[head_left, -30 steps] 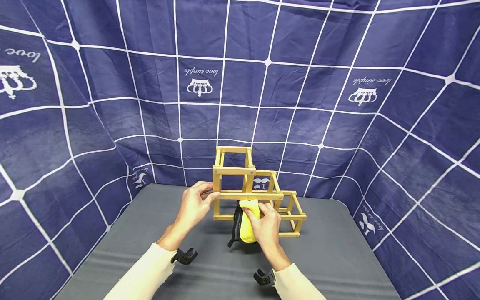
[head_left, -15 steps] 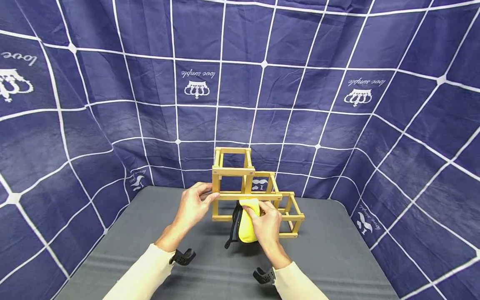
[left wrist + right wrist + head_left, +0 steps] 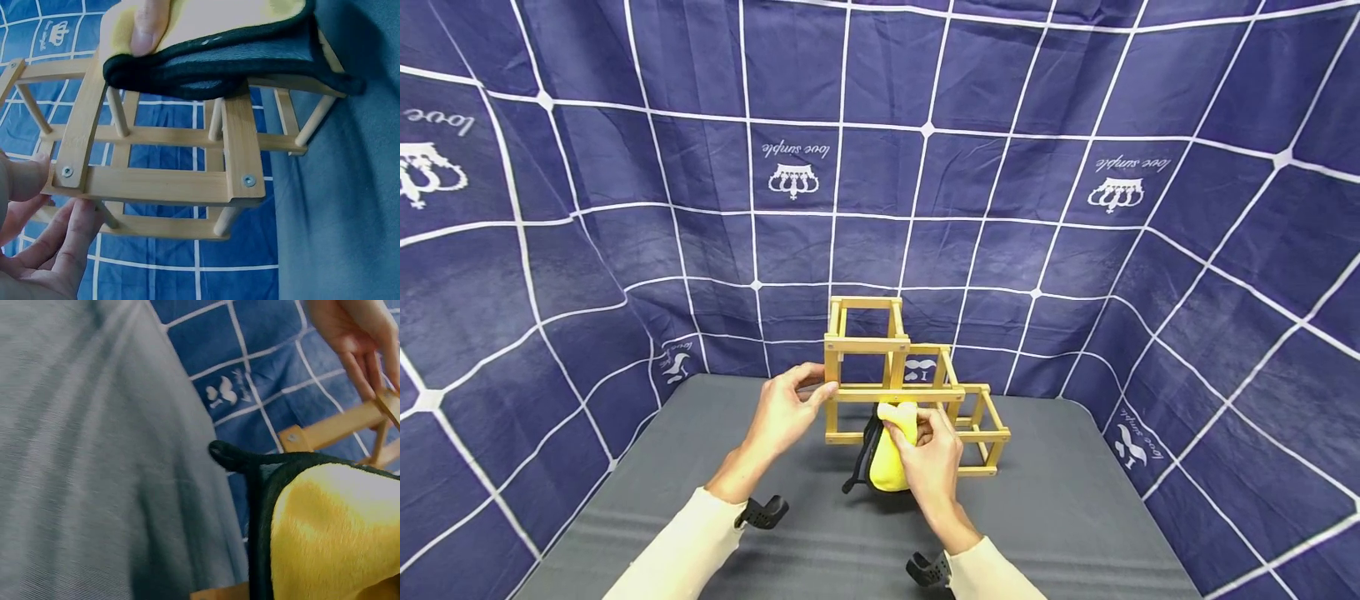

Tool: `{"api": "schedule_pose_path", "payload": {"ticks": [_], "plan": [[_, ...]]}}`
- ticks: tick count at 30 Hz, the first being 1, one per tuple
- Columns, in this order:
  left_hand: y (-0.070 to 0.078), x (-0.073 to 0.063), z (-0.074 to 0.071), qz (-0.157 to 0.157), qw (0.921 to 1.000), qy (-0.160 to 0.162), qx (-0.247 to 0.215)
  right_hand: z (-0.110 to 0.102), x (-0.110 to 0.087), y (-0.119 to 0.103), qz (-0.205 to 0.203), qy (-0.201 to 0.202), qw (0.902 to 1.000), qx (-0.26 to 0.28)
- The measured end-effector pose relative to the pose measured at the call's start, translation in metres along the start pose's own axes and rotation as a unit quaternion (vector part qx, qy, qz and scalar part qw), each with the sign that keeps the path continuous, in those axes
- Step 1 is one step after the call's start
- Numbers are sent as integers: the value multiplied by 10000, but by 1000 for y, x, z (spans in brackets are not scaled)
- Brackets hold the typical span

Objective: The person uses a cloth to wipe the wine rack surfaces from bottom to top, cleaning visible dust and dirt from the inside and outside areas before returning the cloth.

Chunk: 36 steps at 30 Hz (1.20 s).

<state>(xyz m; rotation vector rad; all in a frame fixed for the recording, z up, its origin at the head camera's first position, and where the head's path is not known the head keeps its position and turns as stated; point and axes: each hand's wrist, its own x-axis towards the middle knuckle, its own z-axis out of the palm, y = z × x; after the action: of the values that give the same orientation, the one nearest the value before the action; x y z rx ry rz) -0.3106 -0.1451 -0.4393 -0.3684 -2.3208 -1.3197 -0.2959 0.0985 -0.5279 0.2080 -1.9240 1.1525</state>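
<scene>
A stepped rack (image 3: 868, 344) of pale wooden bars stands mid-table in the head view. My left hand (image 3: 784, 418) holds its left upright, thumb in front and fingers behind. In the left wrist view that hand (image 3: 47, 247) grips a corner beside a screw head. My right hand (image 3: 934, 462) pinches a folded cloth (image 3: 889, 468), yellow on one side and dark grey on the other, with black edging. The cloth hangs in front of the rack, just below its middle rail. A black hanging loop (image 3: 228, 456) sticks out from the cloth's corner in the right wrist view.
Grey fabric covers the table (image 3: 1067, 525). A dark blue curtain (image 3: 880, 167) with white grid lines encloses the back and both sides. Black wrist mounts (image 3: 765, 512) sit at both cuffs. The rack's lower step (image 3: 987, 435) reaches out to the right.
The cloth's lower end and loop have swung slightly left and down under my right hand. My left hand keeps its hold on the rack, which stays in place.
</scene>
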Motion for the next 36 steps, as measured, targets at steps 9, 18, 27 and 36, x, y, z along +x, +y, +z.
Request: {"api": "schedule_pose_path", "payload": {"ticks": [9, 18, 27, 36], "plan": [[0, 4, -7, -18, 10000, 5, 54, 24, -19, -28, -615, -337, 9973, 219], [0, 1, -9, 88, 9999, -17, 96, 64, -14, -48, -303, -541, 9980, -147], [-1, 1, -7, 73, 9999, -80, 57, 62, -17, -51, -221, -1319, 9829, -1262], [-1, 0, -9, -30, 9999, -83, -94, 66, -13, -51, -312, -635, 9971, -288]]}}
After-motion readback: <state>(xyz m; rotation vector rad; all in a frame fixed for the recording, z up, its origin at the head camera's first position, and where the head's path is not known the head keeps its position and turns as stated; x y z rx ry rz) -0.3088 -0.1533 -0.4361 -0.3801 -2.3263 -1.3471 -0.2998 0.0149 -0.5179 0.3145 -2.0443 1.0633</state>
